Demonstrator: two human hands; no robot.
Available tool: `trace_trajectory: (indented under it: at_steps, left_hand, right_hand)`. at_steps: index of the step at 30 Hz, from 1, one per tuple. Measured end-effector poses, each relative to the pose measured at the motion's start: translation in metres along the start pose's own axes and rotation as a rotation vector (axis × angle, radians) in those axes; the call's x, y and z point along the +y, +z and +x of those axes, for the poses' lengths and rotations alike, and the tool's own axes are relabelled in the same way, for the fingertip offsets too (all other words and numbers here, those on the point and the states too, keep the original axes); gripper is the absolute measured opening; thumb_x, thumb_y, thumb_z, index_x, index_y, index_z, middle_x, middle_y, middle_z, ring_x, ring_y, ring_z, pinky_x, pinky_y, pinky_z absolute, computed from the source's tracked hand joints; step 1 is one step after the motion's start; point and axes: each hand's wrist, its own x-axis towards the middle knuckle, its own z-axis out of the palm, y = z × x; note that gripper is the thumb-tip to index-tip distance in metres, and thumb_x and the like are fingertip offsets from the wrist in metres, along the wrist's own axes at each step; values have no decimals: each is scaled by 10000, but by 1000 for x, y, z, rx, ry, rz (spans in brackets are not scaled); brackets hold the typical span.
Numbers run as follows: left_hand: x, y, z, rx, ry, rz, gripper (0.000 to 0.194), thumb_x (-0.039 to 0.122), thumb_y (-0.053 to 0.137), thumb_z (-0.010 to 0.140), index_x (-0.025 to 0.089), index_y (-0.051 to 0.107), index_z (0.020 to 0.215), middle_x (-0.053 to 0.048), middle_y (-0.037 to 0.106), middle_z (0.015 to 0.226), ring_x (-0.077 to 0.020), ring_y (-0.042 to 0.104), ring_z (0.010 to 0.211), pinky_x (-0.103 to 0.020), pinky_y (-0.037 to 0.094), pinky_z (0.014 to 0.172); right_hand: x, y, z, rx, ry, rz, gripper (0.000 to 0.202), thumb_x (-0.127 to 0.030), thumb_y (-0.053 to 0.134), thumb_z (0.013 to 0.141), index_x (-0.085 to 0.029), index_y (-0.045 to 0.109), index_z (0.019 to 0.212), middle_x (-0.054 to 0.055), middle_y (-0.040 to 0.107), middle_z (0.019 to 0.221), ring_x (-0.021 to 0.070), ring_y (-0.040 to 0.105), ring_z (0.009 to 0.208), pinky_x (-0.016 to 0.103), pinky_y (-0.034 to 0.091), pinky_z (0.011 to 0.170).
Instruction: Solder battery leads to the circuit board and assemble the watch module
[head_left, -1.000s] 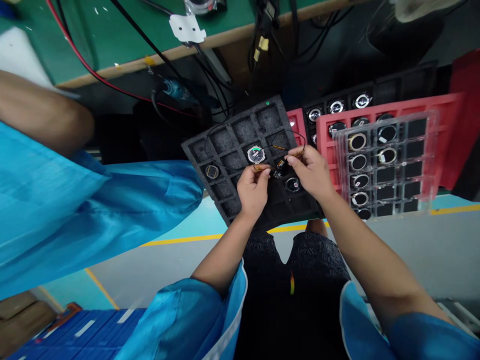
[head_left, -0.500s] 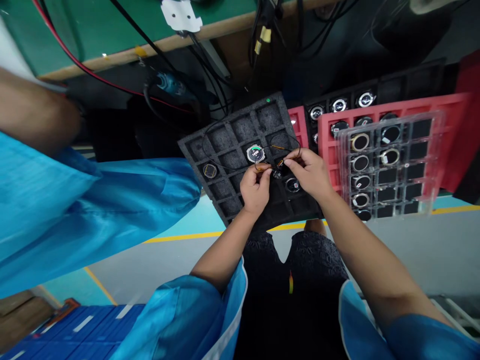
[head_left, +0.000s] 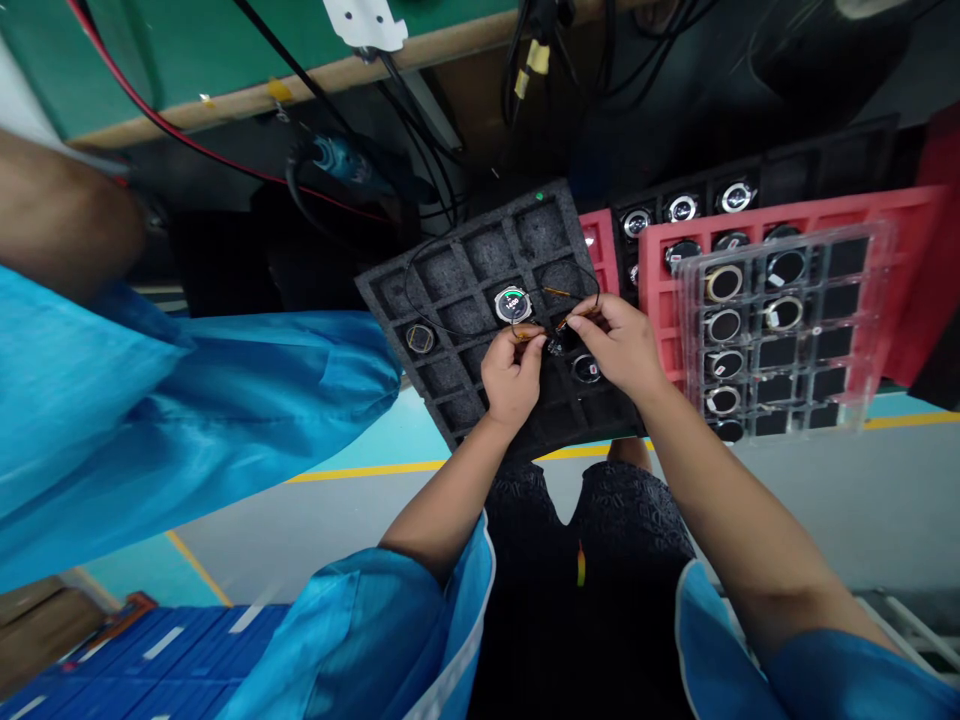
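My left hand (head_left: 513,376) is closed in a pinch over the black foam tray (head_left: 480,258); what it holds is mostly hidden by the fingers. Opposite it, my right hand (head_left: 619,345) pinches the end of a small orange strip (head_left: 562,322). Between the fingertips sits a tiny dark part (head_left: 555,347), too small to name. A thin black cable (head_left: 409,305) loops across the tray and runs to both hands. Just above my left fingers, a round watch module (head_left: 512,302) shows a lit screen. Another round watch piece (head_left: 586,369) lies below my right fingers.
At the right, a clear plastic tray (head_left: 814,330) of round watch parts rests on a red foam tray (head_left: 652,240). Behind is another black tray (head_left: 705,205). A co-worker's blue sleeve (head_left: 300,370) reaches in from the left. Cables (head_left: 525,60) hang by the green bench (head_left: 187,60).
Both hands keep nearly the same pinch, with only tiny finger shifts. The view has moved very slightly, and the co-worker's arm at the left has drawn a little leftward.
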Motion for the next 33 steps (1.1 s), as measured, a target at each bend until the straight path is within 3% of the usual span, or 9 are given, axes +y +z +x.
trace_trajectory:
  at_steps: [33]
  left_hand:
    - [3,-1,1,-1,16,-4,197,418,730,1056,226,772,1067,-55,850,1027,-195,802,943,-330,630,875]
  right_hand:
    - [-4,2,3,-18,-26,-43,70,-341,720,941,-275,737,924,6,789,887,218,697,802,389,565,812]
